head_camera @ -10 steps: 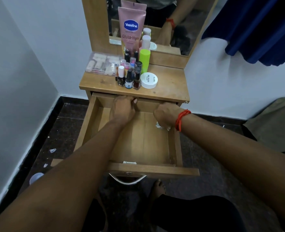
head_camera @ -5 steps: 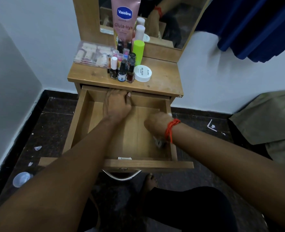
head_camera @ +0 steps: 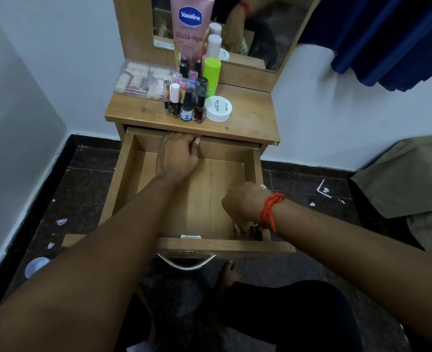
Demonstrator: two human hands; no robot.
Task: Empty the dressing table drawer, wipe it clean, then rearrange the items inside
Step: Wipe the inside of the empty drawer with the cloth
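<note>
In the drawer, the left hand rests at the back, its grip impossible to tell; the right hand clutches a cloth near the front.

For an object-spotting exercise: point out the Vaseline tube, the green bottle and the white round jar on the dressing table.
Vaseline tube (head_camera: 190, 30), head view, on its pink front.
green bottle (head_camera: 212, 73), head view, on its body.
white round jar (head_camera: 219, 108), head view, on its lid.

Matt wooden drawer, shiny metal handle

Tan wood drawer, pink tube, lime bottle
</note>
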